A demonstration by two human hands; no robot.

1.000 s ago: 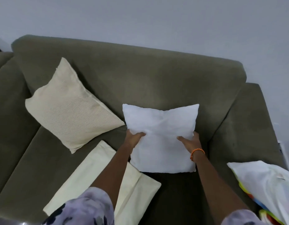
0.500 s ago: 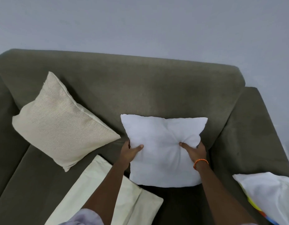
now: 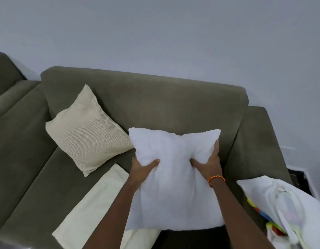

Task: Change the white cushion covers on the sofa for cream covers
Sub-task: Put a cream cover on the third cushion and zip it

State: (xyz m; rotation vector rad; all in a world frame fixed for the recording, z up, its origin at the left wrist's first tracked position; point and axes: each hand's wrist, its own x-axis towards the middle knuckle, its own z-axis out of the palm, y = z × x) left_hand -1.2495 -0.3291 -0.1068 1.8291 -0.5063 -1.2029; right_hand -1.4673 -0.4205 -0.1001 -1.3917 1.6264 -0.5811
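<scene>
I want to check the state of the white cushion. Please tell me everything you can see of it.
The white cushion is square, plain, soft and wrinkled. It stands tilted before the sofa back. The left hand and right hand pinch its sides, denting it. Its lower edge overlaps the flat cream cover. Whether it touches the cream cushion is unclear.

Soft even light, wide-angle edge distortion.

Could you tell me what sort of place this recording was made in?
Most likely a home living room: an olive-green sofa against a plain wall, a cream cushion leaning on its backrest, and both hands gripping a white cushion.
</scene>
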